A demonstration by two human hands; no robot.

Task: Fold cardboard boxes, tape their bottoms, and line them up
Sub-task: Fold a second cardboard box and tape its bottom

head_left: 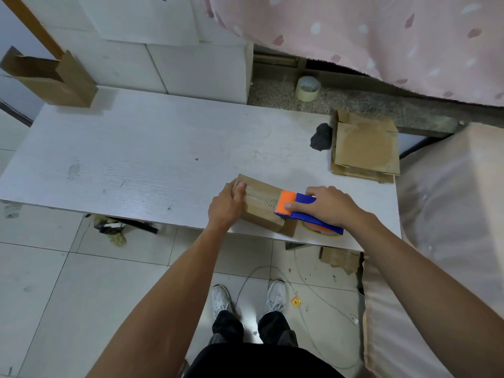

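Observation:
A small folded cardboard box (263, 207) lies near the front edge of the white table (136, 159), with a strip of clear tape along its top seam. My left hand (226, 207) grips the box's left end, thumb on top. My right hand (331, 205) grips a blue and orange tape dispenser (302, 211) whose orange head rests on the box's right end. A stack of flat cardboard blanks (364, 148) lies at the table's right. One folded box (51, 77) stands open at the far left corner.
A roll of tape (307, 88) sits on the stone ledge behind the table. A dark lump (321, 137) lies beside the blanks. A pink cloth (381, 36) hangs at the back right. Cardboard scraps (341, 259), a cable and litter lie on the tiled floor.

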